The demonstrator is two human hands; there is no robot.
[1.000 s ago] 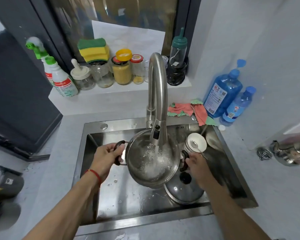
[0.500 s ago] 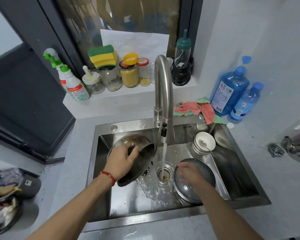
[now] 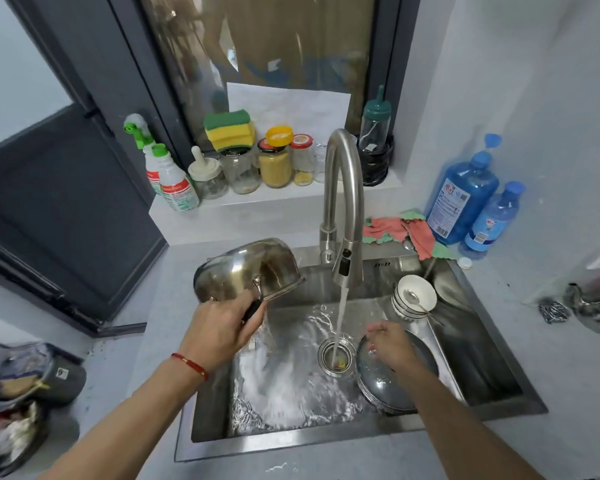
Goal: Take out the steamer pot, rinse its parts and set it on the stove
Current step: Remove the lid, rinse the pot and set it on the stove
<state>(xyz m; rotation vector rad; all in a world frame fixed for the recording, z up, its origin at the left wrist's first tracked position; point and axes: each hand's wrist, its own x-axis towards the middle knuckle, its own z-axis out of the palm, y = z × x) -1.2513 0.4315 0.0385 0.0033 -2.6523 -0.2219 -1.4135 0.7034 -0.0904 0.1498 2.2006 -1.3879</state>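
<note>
My left hand (image 3: 219, 329) grips the black side handle of the steel steamer pot (image 3: 245, 268), which is turned upside down and tilted over the sink's left side, with water pouring from it. A glass lid (image 3: 392, 379) with a steel rim lies flat in the sink (image 3: 482, 327) to the right of the drain (image 3: 336, 356). My right hand (image 3: 390, 344) rests over the lid's top; whether its fingers grip the knob is hidden. The faucet (image 3: 343, 202) runs a stream straight into the drain.
Stacked white bowls with a spoon (image 3: 414, 296) sit at the sink's back right. Jars, sponges and spray bottles (image 3: 167, 174) line the window ledge. Blue bottles (image 3: 461, 199) and a pink cloth (image 3: 402, 230) are right of the faucet. Steel items (image 3: 593, 306) lie on the right counter.
The pot went from upright under the faucet to tipped over at the left, emptying its water. My right hand let go of the pot's handle and moved down onto the lid.
</note>
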